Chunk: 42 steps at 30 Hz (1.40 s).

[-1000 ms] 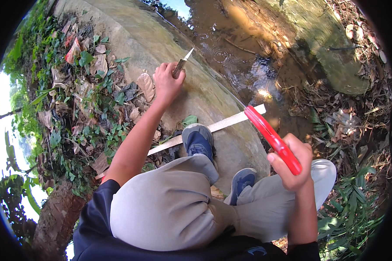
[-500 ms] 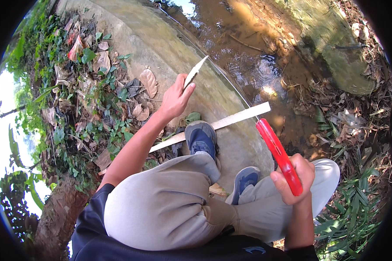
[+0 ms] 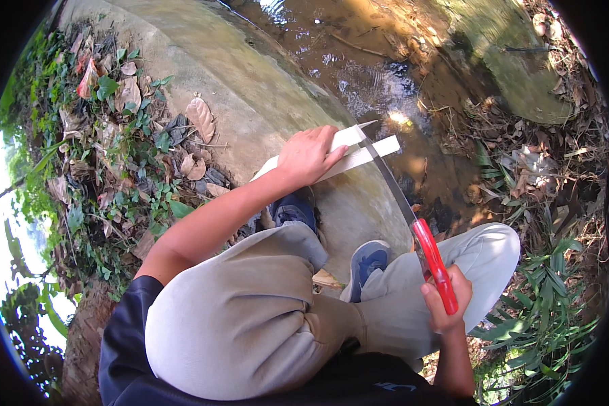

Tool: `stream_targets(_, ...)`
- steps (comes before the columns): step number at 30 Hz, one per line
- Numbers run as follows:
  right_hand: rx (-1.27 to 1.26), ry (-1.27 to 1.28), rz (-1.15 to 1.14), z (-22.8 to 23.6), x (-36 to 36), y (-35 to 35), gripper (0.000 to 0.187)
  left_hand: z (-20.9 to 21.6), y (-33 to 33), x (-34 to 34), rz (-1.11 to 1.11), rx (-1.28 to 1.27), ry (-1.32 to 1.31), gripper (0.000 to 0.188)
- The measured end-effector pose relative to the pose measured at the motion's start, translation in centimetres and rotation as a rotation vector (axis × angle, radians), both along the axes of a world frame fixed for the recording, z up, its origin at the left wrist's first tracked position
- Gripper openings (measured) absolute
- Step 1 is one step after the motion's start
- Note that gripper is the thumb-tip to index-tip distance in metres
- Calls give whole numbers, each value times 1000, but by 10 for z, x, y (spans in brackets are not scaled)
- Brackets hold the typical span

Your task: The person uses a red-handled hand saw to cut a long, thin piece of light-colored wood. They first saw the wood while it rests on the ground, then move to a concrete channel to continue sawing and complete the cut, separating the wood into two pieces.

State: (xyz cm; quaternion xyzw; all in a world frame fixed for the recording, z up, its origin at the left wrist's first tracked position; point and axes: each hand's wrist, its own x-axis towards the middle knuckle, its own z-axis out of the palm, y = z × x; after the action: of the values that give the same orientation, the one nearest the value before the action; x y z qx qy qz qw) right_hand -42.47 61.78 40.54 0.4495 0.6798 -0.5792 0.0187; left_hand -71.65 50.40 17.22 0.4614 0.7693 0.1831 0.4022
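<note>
My right hand (image 3: pixel 450 298) is closed around the red handle of a hand saw (image 3: pixel 426 250). Its narrow blade slants up and left, and the blade's far end meets a pale wooden strip with a pointed tip (image 3: pixel 345 139). My left hand (image 3: pixel 308 155) is closed over that strip, fingers wrapped on top and thumb toward the blade. Just below it, a second pale wooden strip (image 3: pixel 382 147) runs nearly parallel, its squared end sticking out past the blade over the water. Whether the left hand also grips this second strip is hidden.
A curved concrete ledge (image 3: pixel 250 88) lies under my shoes, with shallow brown water (image 3: pixel 358 74) along its right side. Dry leaves and green vines (image 3: pixel 142 128) cover the left bank. Leafy plants (image 3: pixel 541 304) grow at the right, near my knee.
My left hand has come down and right, turning the pointed strip from upright to lie alongside the other strip. The saw's handle has dropped slightly, and its blade now crosses the pointed strip.
</note>
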Motion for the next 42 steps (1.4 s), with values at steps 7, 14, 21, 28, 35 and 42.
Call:
stream_targets(7, 30, -27, -108, 8, 6, -6, 16, 11, 18, 2, -15, -72, -72, 46)
stream_targets(14, 78, 32, -185, 25, 29, -10, 20, 22, 40, 22, -58, 120, -71, 42)
stream_targets(21, 126, 99, -265, 28, 35, -9, 20, 46, 74, 39, 58, 151, -212, 44)
stream_targets(28, 148, 85, -271, 22, 42, -15, 17, 11, 59, 65, 91, 408, 39, 49)
stream_targets(35, 224, 8, -207, 18, 48, -18, 15, -5, 71, 62, 96, 480, -47, 44)
stream_targets(42, 205, -77, -166, 21, 56, -4, 17, -19, 65, 60, 80, 433, 382, 36)
